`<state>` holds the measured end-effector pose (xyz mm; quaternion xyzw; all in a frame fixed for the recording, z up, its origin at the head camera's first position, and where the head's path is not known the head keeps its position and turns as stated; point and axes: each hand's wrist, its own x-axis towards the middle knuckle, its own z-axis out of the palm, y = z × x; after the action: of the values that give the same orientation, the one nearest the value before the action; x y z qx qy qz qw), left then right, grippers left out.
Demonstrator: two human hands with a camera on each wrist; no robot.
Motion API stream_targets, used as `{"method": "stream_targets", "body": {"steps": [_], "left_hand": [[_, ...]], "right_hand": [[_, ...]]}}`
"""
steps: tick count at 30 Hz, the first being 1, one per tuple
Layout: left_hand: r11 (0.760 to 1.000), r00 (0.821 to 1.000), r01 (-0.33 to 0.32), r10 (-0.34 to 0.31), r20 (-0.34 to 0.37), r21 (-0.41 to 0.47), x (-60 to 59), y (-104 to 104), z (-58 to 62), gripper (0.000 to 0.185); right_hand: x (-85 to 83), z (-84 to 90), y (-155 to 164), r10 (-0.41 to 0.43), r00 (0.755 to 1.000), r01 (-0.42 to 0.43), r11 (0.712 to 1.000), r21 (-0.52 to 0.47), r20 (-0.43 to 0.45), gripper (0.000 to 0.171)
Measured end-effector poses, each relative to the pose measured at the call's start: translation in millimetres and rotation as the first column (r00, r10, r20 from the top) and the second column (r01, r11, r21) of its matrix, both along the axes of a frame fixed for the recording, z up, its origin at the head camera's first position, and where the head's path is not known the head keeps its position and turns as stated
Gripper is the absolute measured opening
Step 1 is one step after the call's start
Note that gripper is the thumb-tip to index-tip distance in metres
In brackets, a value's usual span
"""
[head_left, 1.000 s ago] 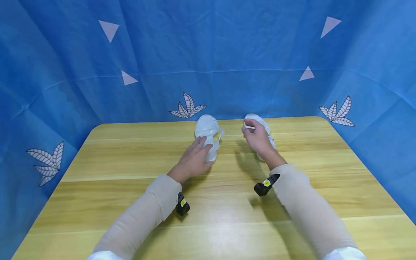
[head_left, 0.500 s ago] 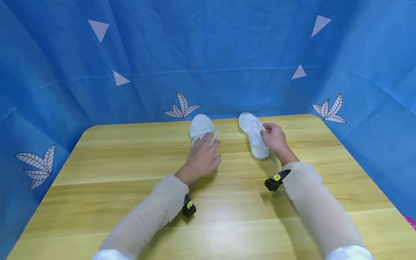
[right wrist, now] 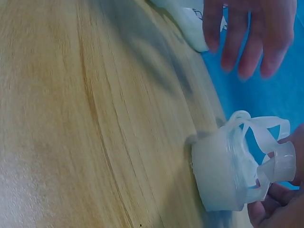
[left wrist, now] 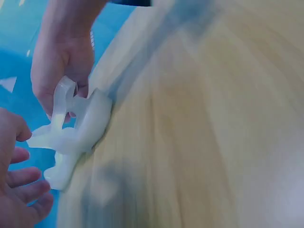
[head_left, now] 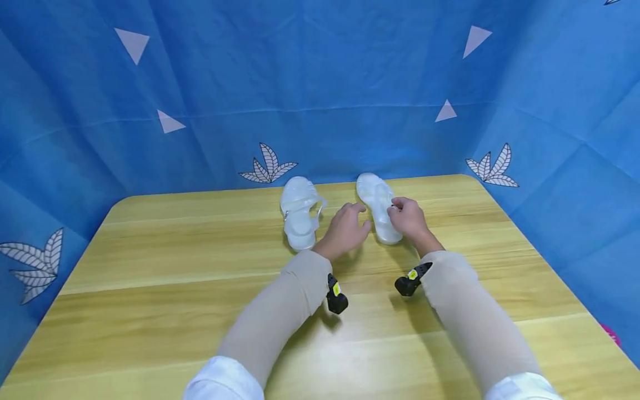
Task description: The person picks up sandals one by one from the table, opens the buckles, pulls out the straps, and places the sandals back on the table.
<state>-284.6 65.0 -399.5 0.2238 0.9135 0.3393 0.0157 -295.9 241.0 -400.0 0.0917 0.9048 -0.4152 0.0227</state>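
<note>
Two translucent white jelly sandals lie at the far side of the wooden table, toes toward the back: a left sandal [head_left: 299, 222] and a right sandal [head_left: 374, 194]. My right hand [head_left: 410, 218] pinches the right sandal's strap at its outer side; in the right wrist view the fingers of that right hand [right wrist: 285, 204] are at the strap [right wrist: 268, 135]. Between the sandals hovers my left hand [head_left: 347, 229], fingers loosely bent and holding nothing. The left wrist view has this left hand [left wrist: 21, 185] just short of the right sandal [left wrist: 90, 123], apparently not gripping it.
Blue cloth [head_left: 325, 83] with white triangles and leaf prints hangs behind the table [head_left: 175, 311] and along both sides. A black wrist camera [head_left: 337, 297] sits on the left sleeve, another wrist camera [head_left: 411, 282] on the right.
My left hand has left the left sandal and moved right toward the right one. My right hand has shifted from the right sandal's front to its outer-side strap. The head view has turned slightly right.
</note>
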Motion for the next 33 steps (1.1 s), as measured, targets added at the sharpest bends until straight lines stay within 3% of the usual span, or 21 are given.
{"method": "stream_targets", "body": {"steps": [3,7,10,14,20,24,33], "left_hand": [[0.996,0.995,-0.063,0.057,0.085,0.066,-7.5,10,-3.0,0.041],[0.983,0.973,-0.137,0.11,0.203,0.124,-13.0,18,-6.1,0.044],[0.971,0.958,-0.182,0.139,0.25,0.158,-17.8,21,-9.0,0.049],[0.945,0.945,-0.215,0.139,0.296,0.245,-23.8,24,-9.8,0.055],[0.898,0.92,-0.238,0.085,0.384,0.371,-26.9,30,-4.0,0.057],[0.908,0.917,-0.233,0.085,0.39,0.349,-27.6,34,0.2,0.054],[0.929,0.925,-0.273,0.182,0.333,0.25,-26.5,41,2.2,0.036]], "right_hand": [[0.4,-1.3,-3,0.001,1.0,-0.001,1.0,0.003,-0.005,0.046],[0.7,-4.7,-7,0.002,1.0,-0.002,1.0,0.008,-0.009,0.044],[-0.4,-8.7,-10,0.005,1.0,-0.005,1.0,0.006,-0.022,0.043],[-0.5,-11.7,-13,0.004,1.0,-0.004,1.0,-0.014,-0.028,0.042],[2.8,-11.1,-12,-0.007,1.0,0.006,1.0,-0.026,-0.018,0.041],[3.6,-11.2,-8,-0.016,0.999,0.015,1.0,-0.018,-0.05,0.039],[8.6,-10.7,-3,-0.035,0.999,0.032,0.997,-0.068,-0.035,0.036]]}}
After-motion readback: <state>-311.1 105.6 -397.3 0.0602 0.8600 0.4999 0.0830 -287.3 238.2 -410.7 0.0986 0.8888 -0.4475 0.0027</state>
